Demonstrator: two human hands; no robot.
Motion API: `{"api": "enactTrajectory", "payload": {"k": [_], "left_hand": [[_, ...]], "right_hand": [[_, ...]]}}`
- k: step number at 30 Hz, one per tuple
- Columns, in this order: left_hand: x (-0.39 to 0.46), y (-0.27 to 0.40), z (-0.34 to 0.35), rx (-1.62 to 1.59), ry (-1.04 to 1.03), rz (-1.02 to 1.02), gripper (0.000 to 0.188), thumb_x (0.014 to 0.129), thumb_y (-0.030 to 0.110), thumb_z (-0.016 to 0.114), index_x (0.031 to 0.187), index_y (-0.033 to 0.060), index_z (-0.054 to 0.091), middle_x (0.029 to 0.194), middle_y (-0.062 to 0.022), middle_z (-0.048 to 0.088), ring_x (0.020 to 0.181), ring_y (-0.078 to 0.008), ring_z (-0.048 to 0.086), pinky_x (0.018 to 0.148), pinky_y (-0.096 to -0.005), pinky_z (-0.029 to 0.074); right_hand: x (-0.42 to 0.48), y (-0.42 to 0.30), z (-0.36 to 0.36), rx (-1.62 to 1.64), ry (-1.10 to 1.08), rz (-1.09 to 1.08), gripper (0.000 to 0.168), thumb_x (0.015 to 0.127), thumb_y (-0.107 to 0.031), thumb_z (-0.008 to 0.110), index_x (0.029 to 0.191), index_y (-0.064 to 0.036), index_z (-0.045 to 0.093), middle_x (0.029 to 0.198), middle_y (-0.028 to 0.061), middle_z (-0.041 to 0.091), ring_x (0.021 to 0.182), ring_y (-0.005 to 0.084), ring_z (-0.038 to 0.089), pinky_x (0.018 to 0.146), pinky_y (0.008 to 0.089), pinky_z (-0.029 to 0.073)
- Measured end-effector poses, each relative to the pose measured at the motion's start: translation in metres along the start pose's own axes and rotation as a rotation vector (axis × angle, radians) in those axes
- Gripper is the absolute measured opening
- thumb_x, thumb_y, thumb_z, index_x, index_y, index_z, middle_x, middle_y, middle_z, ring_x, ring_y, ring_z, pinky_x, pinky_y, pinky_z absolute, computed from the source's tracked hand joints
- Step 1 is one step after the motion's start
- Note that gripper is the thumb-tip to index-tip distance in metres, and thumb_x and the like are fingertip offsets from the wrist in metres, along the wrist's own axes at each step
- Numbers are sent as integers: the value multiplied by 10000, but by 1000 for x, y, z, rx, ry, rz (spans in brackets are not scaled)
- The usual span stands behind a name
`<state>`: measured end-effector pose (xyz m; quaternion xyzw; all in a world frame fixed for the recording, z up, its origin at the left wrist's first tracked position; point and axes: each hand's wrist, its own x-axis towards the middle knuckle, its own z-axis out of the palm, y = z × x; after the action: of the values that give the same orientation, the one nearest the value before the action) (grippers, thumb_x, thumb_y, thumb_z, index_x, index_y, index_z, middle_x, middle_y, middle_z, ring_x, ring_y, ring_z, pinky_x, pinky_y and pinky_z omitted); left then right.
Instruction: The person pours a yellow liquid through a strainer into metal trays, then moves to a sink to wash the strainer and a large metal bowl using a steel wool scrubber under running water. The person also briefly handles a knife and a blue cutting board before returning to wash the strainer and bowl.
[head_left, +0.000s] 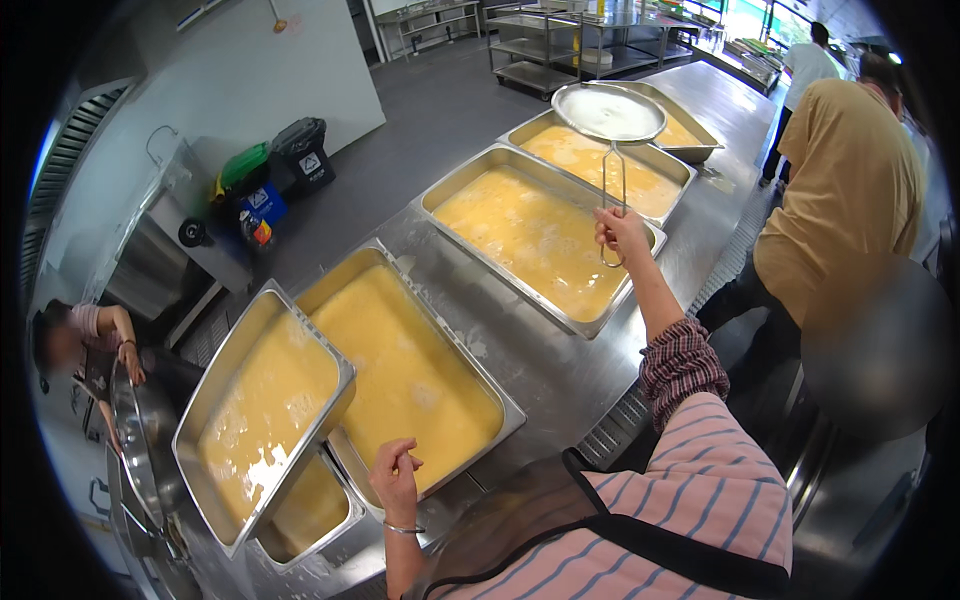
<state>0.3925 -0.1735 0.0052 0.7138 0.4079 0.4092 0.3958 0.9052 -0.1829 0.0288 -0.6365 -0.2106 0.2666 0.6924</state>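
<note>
My right hand (621, 231) grips the wire handle of a round metal skimmer (609, 112). White foam lies in its bowl, held above the far steel trays. Below my right hand is a deep steel tray (501, 268) of yellow liquid (517, 232) with pale froth patches. My left hand (395, 469), empty with loosely bent fingers, is over the near edge of another filled tray (454, 334). To its left, a tilted tray (223, 365) of the same liquid overlaps that tray and a lower one (357, 511). Beyond my right hand stands another filled tray (679, 199), partly behind the skimmer.
The trays stand on a long wet steel table (540, 375). On the left, a person (112, 322) holds a large metal bowl (142, 442). Another person in a tan shirt (847, 172) bends at the right. Bins (300, 154) and a steel trolley (536, 49) stand beyond.
</note>
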Motion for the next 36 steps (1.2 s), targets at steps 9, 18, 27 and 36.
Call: {"api": "enactTrajectory", "payload": {"k": [9,18,27,36], "left_hand": [[11,6,0,-49,-48,14,174,798,-53,506,909,4,628,870,-83,618,635,-148,589,556,-244,486],[4,-1,-10,-60,-59,61,203,803,-66,476,922,-6,628,891,-86,605,657,-119,579,564,-231,490],[0,-4,-12,-31,12,23,199,794,-90,468,881,-12,628,854,-103,609,613,-138,589,522,-236,495],[9,2,2,-46,-38,19,192,813,-78,456,883,-9,620,855,-97,602,584,-126,585,515,-221,481]], "right_hand": [[45,33,-53,373,-205,1,160,902,-219,533,782,-131,476,587,-80,332,430,11,302,331,149,206],[24,37,-41,-8,-45,35,156,863,-198,572,752,-146,477,581,-56,431,433,42,397,335,167,268],[14,45,-40,241,-47,9,157,848,-253,603,792,-123,535,597,-45,476,428,36,429,333,160,263],[-6,20,-32,-51,51,51,168,832,-195,624,776,-88,507,628,-3,532,455,58,498,336,158,291]]}}
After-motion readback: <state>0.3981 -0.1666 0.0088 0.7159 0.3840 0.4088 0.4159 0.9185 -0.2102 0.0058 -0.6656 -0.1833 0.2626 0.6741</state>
